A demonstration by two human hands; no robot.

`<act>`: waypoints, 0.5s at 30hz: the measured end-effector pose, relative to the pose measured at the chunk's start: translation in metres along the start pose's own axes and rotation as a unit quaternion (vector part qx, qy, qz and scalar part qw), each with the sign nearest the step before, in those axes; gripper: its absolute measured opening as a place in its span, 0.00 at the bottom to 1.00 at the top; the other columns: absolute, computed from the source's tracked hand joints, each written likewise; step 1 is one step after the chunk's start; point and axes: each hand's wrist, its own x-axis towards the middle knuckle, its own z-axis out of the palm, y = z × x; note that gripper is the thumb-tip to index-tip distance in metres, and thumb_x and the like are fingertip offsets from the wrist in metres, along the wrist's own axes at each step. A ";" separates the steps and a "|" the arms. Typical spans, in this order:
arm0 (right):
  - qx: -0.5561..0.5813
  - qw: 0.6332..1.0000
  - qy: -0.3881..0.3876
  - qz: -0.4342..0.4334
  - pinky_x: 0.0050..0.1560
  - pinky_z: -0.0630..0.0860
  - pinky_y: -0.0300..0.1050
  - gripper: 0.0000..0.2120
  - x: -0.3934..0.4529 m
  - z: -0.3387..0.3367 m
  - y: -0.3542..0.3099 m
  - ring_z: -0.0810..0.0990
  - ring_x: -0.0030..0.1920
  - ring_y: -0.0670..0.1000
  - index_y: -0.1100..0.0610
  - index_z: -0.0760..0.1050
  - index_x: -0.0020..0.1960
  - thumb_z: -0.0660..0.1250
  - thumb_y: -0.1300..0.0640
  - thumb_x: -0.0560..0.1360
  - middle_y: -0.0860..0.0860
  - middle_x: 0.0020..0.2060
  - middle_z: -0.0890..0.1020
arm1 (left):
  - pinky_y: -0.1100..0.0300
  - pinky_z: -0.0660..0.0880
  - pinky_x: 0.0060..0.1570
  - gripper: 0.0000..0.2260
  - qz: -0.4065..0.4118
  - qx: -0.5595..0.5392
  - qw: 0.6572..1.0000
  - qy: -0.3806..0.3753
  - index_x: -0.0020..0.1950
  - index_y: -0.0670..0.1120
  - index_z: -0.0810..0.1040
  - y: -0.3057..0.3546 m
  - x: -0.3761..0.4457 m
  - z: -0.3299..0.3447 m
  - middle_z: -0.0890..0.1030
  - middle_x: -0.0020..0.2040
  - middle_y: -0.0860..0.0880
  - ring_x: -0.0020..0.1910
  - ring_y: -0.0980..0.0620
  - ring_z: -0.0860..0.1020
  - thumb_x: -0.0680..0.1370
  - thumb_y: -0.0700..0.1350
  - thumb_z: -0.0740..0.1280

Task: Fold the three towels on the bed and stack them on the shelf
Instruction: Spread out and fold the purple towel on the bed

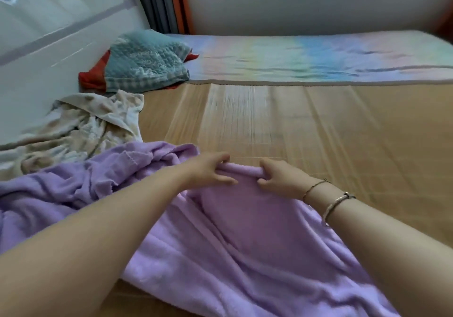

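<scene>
A large purple towel (240, 243) lies crumpled across the near part of the bed. My left hand (208, 170) and my right hand (282, 178) pinch its far edge side by side, close together. A cream towel with brown spots (78, 130) lies bunched at the left, touching the purple one. Farther back on the left a teal checked towel with white lettering (147, 61) sits rumpled on something red (92, 77). No shelf is in view.
The bed carries a tan woven mat (318, 125) in front and a pastel rainbow mattress pad (318, 56) behind it. A pale wall panel (49, 34) runs along the left, with grey and orange curtains (166, 2) in the far corner.
</scene>
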 end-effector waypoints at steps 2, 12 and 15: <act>0.008 0.999 0.047 0.015 0.36 0.63 0.46 0.08 -0.025 -0.041 -0.008 0.71 0.39 0.54 0.55 0.63 0.46 0.62 0.54 0.75 0.47 0.35 0.70 | 0.57 0.64 0.35 0.14 -0.003 0.100 0.994 -0.048 0.34 0.48 0.66 0.027 -0.009 -0.040 0.69 0.32 0.53 0.36 0.52 0.69 0.73 0.47 0.70; -0.130 0.990 -0.028 0.054 0.34 0.67 0.44 0.13 -0.161 -0.191 -0.045 0.73 0.39 0.52 0.52 0.70 0.41 0.65 0.42 0.72 0.45 0.33 0.74 | 0.58 0.65 0.36 0.16 -0.043 0.260 0.965 0.013 0.30 0.48 0.67 0.120 -0.060 -0.196 0.69 0.29 0.53 0.39 0.48 0.69 0.74 0.49 0.67; -0.186 0.975 -0.055 0.106 0.31 0.65 0.41 0.07 -0.179 -0.203 -0.023 0.74 0.40 0.55 0.52 0.72 0.40 0.62 0.49 0.73 0.46 0.32 0.73 | 0.59 0.63 0.31 0.14 -0.075 0.198 0.977 0.026 0.27 0.46 0.67 0.133 -0.063 -0.208 0.71 0.29 0.49 0.35 0.45 0.72 0.72 0.39 0.64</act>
